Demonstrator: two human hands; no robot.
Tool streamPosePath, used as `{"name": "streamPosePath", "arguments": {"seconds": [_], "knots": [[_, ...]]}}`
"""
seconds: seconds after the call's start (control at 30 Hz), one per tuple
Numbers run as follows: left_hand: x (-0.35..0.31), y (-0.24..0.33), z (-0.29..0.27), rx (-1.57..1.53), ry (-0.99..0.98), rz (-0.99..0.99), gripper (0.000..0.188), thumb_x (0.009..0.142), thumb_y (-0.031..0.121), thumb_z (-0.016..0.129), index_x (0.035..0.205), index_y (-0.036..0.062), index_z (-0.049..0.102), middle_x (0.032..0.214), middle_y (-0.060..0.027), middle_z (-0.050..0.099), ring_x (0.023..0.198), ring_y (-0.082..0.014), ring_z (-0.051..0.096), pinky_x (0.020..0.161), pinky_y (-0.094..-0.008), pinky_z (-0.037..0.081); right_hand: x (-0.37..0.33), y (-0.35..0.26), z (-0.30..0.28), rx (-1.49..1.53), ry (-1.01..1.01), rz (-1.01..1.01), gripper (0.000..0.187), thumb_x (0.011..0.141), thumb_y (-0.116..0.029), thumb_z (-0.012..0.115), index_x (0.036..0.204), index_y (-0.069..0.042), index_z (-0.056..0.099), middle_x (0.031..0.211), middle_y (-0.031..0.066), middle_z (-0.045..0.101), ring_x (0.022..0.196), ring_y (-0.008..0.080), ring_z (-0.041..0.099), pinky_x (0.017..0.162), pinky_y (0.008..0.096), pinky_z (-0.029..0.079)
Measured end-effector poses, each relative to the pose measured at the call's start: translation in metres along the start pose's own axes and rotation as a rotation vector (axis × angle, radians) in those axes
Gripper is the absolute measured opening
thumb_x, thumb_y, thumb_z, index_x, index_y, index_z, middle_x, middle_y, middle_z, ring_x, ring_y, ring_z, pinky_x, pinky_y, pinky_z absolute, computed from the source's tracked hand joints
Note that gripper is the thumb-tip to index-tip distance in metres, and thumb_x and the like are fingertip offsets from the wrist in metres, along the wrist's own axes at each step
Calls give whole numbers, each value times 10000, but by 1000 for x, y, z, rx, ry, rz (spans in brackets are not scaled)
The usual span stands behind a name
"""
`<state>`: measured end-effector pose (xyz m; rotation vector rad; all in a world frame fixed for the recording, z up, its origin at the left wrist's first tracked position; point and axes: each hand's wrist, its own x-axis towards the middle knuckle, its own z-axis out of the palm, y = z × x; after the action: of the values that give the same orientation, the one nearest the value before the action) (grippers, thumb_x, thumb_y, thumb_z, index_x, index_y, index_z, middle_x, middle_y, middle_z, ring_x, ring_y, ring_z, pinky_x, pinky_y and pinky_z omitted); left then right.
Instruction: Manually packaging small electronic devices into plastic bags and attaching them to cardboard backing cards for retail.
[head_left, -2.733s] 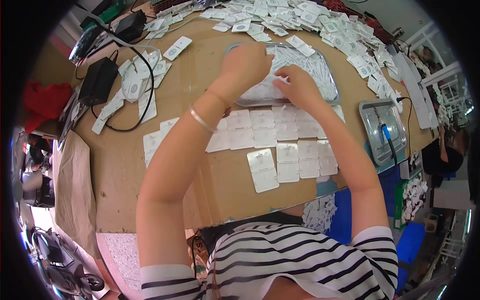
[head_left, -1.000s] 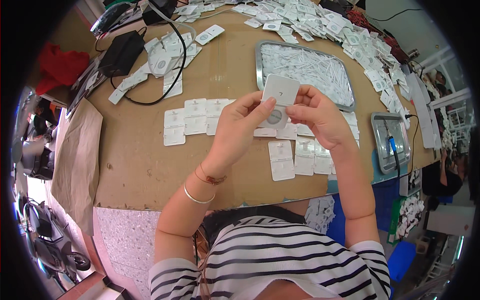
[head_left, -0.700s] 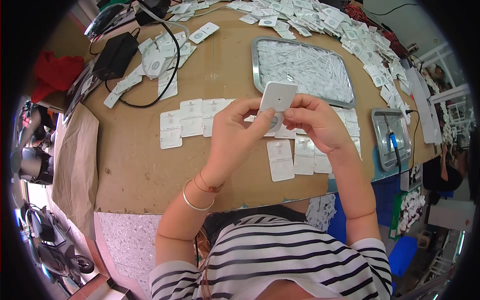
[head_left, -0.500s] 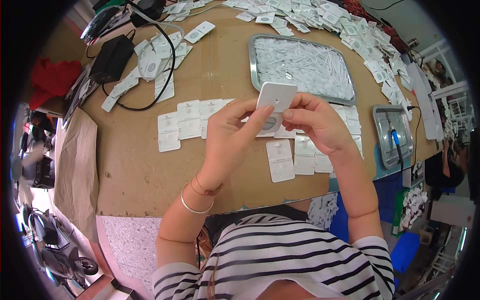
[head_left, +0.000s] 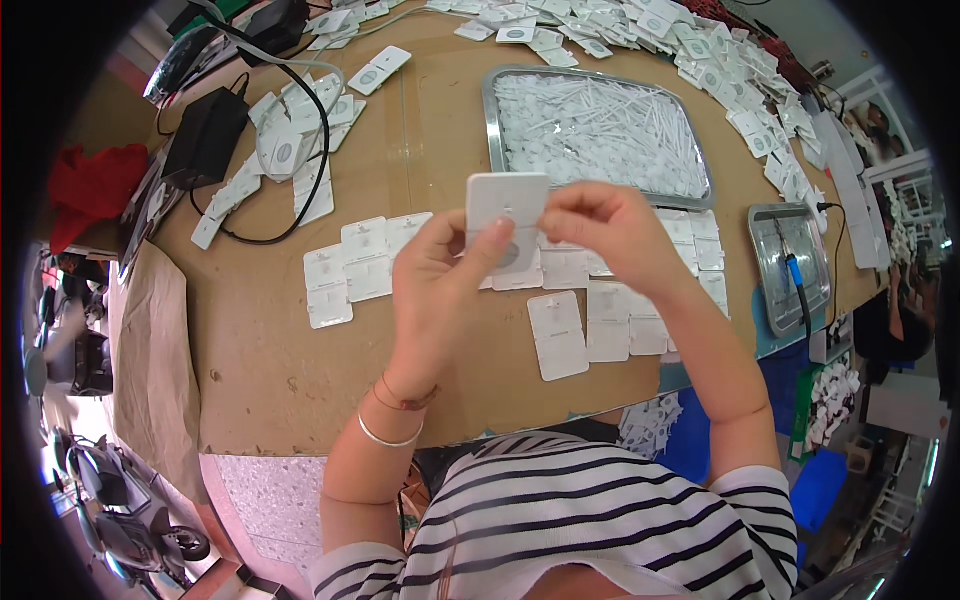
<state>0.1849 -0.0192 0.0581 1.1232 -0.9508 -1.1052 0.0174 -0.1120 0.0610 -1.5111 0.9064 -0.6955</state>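
My left hand point(head_left: 430, 290) grips a white two-panel card point(head_left: 508, 195) upright above the table, its thumb pressed over the middle. The upper panel is plain with a small hole or mark, and the lower one carries a grey round print, partly hidden by the thumb. Just off the card's right edge, my right hand point(head_left: 615, 235) is closed in a pinch. What its fingertips hold, if anything, is too small to make out. Similar white cards lie in rows below and beside the hands, such as one card point(head_left: 558, 335) near the front and another point(head_left: 328, 287) at left.
Beyond my hands stands a metal tray point(head_left: 494, 125) of small white plastic pieces. At right, a smaller tray point(head_left: 765, 300) holds a blue-handled tool point(head_left: 795, 272). Heaped white cards point(head_left: 690, 50) line the far right. A black power adapter point(head_left: 205, 138) and cables lie at left.
My left hand has moved left with the card. My right fingers have come away from the card's lower part and are now beside its right edge, still pinched.
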Motion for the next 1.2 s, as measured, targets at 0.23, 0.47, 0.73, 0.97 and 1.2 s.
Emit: {"name": "streamPosePath", "arguments": {"seconds": [0.23, 0.47, 0.73, 0.97, 1.2], "knots": [[16, 0, -14, -188, 214, -20, 266, 915, 248, 580, 1002, -3, 572, 860, -16, 606, 764, -61, 535, 715, -209, 432, 96, 32, -44, -778, 193, -129, 153, 802, -118, 639, 942, -64, 669, 873, 40, 618, 713, 147, 558, 691, 274, 468], [16, 4, -16, -183, 199, -46, 265, 910, 253, 588, 1001, 5, 563, 866, -16, 592, 771, -62, 523, 707, -213, 425, 107, 32, -47, -944, 68, -155, 127, 775, -86, 647, 899, -60, 665, 888, 61, 614, 742, 195, 572, 696, 304, 469], [12, -4, -14, -47, 62, -142, 319, 924, 280, 531, 1069, -1, 488, 811, -4, 506, 655, -61, 416, 592, -216, 361, 81, 18, -44, -551, 178, -101, 154, 846, -142, 598, 965, -55, 641, 866, 52, 638, 800, 152, 605, 705, 292, 469], [3, 2, 0, -428, -76, -271, 455, 956, 290, 344, 1221, -61, 463, 1109, -182, 591, 862, -224, 627, 750, -350, 544, 13, -27, -6, 80, 14, -45, 123, 850, -68, 603, 959, -18, 627, 938, 43, 630, 811, 96, 569, 732, 249, 468], [-3, 8, 10, -324, -221, -296, 357, 958, 225, 421, 1084, -85, 546, 1042, -144, 608, 898, -218, 642, 745, -321, 565, -11, -21, 17, -32, 78, -179, 93, 790, -77, 671, 850, -18, 631, 1162, 77, 533, 712, 86, 573, 638, 233, 476]]}}
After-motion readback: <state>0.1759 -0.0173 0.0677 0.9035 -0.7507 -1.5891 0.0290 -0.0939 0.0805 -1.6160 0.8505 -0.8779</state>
